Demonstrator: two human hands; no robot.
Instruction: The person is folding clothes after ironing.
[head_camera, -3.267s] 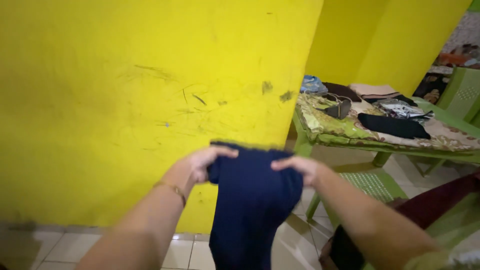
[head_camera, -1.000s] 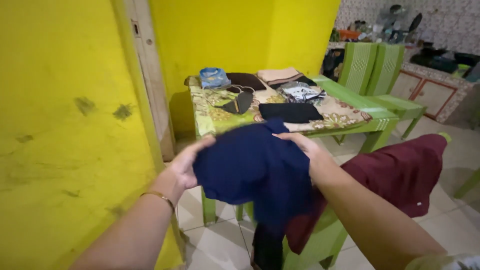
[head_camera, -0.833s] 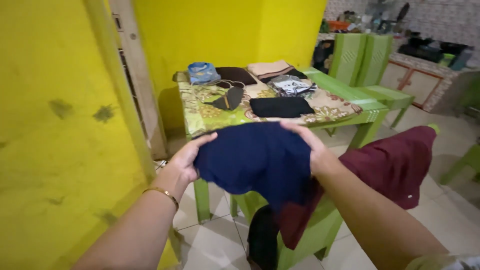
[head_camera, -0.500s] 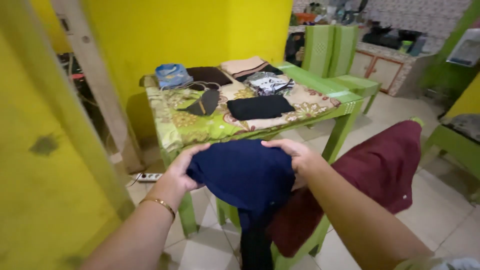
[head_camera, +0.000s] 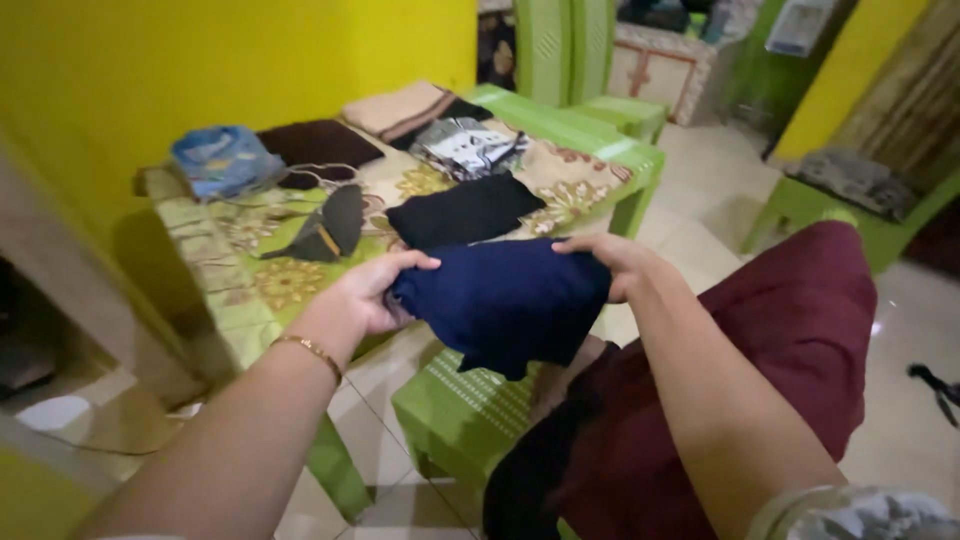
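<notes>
Left hand (head_camera: 365, 300) and right hand (head_camera: 615, 265), fingers clamped on opposite edges of the folded navy cloth (head_camera: 500, 300), hold it above the green stool (head_camera: 455, 415), near the worktop (head_camera: 600, 150); keep edges level, tension even.

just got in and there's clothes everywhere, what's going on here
A person holds a folded navy blue garment up with both hands, the left hand gripping one end and the right hand the other. It is held above a green chair draped with a maroon cloth. Just beyond is a green table with a floral cover, where a folded black garment and other folded clothes already lie.
</notes>
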